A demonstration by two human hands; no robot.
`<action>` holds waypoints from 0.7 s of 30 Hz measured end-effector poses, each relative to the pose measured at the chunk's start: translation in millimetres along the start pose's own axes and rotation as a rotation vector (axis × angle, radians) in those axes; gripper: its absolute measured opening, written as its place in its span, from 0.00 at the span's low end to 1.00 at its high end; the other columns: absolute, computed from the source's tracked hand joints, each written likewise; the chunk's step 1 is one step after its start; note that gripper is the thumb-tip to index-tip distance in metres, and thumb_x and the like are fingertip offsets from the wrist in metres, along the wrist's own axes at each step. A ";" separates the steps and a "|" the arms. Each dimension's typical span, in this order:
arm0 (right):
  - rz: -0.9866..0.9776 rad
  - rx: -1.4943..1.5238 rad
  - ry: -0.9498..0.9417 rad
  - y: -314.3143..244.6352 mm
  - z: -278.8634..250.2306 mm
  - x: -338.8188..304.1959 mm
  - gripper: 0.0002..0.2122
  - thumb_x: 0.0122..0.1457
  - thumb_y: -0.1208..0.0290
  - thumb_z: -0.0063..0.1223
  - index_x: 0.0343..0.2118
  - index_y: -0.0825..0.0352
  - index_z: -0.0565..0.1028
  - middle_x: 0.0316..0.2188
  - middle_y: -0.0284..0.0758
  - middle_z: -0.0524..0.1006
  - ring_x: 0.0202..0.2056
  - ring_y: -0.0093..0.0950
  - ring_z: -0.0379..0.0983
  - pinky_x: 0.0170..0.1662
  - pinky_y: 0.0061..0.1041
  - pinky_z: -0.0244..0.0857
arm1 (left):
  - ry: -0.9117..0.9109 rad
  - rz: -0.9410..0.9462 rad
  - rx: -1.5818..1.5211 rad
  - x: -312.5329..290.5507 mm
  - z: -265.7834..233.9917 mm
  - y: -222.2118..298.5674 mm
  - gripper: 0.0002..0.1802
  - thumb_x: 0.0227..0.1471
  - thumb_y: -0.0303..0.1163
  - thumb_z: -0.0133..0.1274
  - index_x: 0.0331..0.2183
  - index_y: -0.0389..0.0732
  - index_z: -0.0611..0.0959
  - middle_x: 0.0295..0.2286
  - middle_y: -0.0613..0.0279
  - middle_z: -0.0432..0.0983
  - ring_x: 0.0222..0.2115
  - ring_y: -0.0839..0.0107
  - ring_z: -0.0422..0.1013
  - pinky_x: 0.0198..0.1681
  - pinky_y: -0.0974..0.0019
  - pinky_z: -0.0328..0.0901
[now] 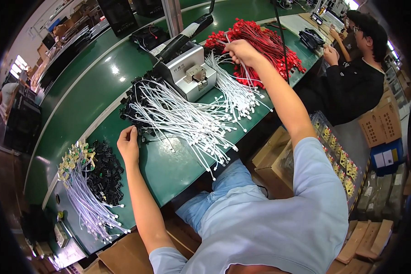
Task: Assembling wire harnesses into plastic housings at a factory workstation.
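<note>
Yellow parts (pixel 350 169) are held in a tray (pixel 323 120) near an open cardboard box (pixel 270 180) beside a glossy green worktop (pixel 163 170), where slim white cables (pixel 236 90) are fanned, some pinched in the right hand (pixel 240 53) beside red wires (pixel 274 50); the left hand (pixel 129 145) is curled near black plastic housings (pixel 146 132), its grip unclear.

The head camera is looking steeply down and forward from the wearer's own head, with the light shirt (pixel 278 223) standing nearest at the lower edge. It is facing the green bench (pixel 166 171) from close above, framing the left hand (pixel 129 145) and right hand (pixel 243 52). Its fisheye lens is bending straight edges and taking in a co-worker (pixel 358 86) farther off, at upper right.
</note>
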State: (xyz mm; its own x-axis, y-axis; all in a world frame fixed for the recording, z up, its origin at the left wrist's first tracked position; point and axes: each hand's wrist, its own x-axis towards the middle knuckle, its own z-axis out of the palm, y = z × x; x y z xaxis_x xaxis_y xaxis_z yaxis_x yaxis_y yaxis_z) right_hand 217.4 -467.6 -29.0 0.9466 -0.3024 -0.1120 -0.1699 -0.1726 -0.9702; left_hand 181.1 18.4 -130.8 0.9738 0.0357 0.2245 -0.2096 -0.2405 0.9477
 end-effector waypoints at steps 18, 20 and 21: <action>0.152 0.386 -0.008 14.0 18.6 -2.3 0.10 0.63 0.66 0.50 0.39 0.69 0.72 0.31 0.35 0.76 0.30 0.29 0.76 0.38 0.33 0.75 | 0.025 0.005 -0.017 -2.3 -3.0 -6.9 0.11 0.54 0.31 0.57 0.36 0.33 0.82 0.28 0.67 0.77 0.29 0.80 0.68 0.35 0.75 0.63; 0.108 0.608 -0.086 18.1 -0.6 -1.4 0.10 0.64 0.66 0.49 0.39 0.69 0.71 0.27 0.33 0.74 0.27 0.27 0.74 0.35 0.31 0.74 | 0.020 0.013 -0.004 -0.3 -0.8 -4.4 0.11 0.54 0.31 0.57 0.36 0.32 0.82 0.29 0.67 0.77 0.30 0.80 0.68 0.36 0.75 0.63; 0.091 0.751 -0.227 19.9 -7.3 1.1 0.10 0.65 0.66 0.46 0.38 0.69 0.71 0.24 0.30 0.72 0.25 0.24 0.71 0.29 0.28 0.71 | 0.013 -0.005 -0.019 0.7 -3.5 -8.6 0.11 0.54 0.30 0.56 0.37 0.32 0.82 0.29 0.67 0.77 0.30 0.80 0.68 0.36 0.75 0.63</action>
State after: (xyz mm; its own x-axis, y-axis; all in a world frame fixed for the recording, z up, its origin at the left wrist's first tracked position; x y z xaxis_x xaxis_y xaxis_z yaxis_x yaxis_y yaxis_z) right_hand 213.1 -478.2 -46.8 0.9844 -0.0726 -0.1601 -0.0949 0.5474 -0.8315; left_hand 183.3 23.8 -138.0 0.9737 0.0495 0.2226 -0.2066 -0.2219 0.9529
